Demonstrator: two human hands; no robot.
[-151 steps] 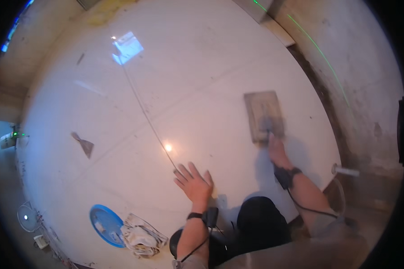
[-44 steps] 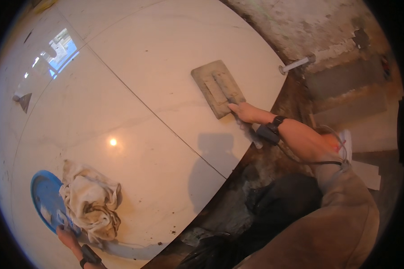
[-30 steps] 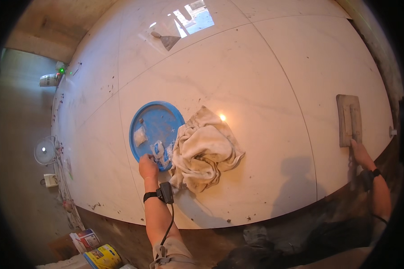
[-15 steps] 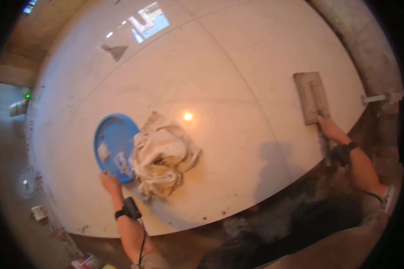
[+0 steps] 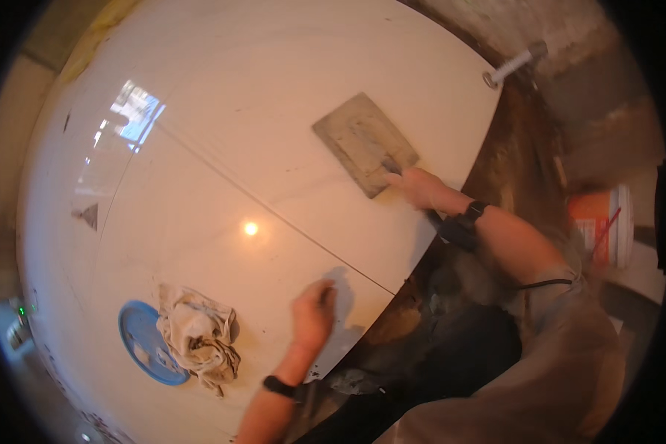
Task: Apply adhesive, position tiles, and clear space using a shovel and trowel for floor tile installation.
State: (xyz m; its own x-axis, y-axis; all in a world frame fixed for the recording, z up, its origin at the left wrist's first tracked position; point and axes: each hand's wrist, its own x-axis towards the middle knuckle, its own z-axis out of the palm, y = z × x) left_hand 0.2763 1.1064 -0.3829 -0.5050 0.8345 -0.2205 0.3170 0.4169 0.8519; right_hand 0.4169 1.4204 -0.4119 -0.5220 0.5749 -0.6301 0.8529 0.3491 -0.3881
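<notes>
My right hand [image 5: 419,188] grips the dark handle of a flat rectangular float [image 5: 362,140], grey-tan and smeared. The float lies flat on or just above a large white glossy panel [image 5: 222,133]. My left hand [image 5: 314,314] is over the panel's near edge, fingers curled in; whether something small is inside them is hidden. To its left lies a crumpled off-white, stained cloth [image 5: 196,329], overlapping a round blue lid [image 5: 132,333] with pale scraps in it.
A small triangular scraper-like piece [image 5: 89,216] lies at the far left of the panel. A thin line crosses the white surface. At the far right edge juts a pale rod-shaped fitting [image 5: 514,65]. An orange-and-white bucket [image 5: 603,226] stands on the right.
My view has swung to the right. My left hand has moved away from the blue lid and cloth toward the right. The float has turned and sits farther in over the panel.
</notes>
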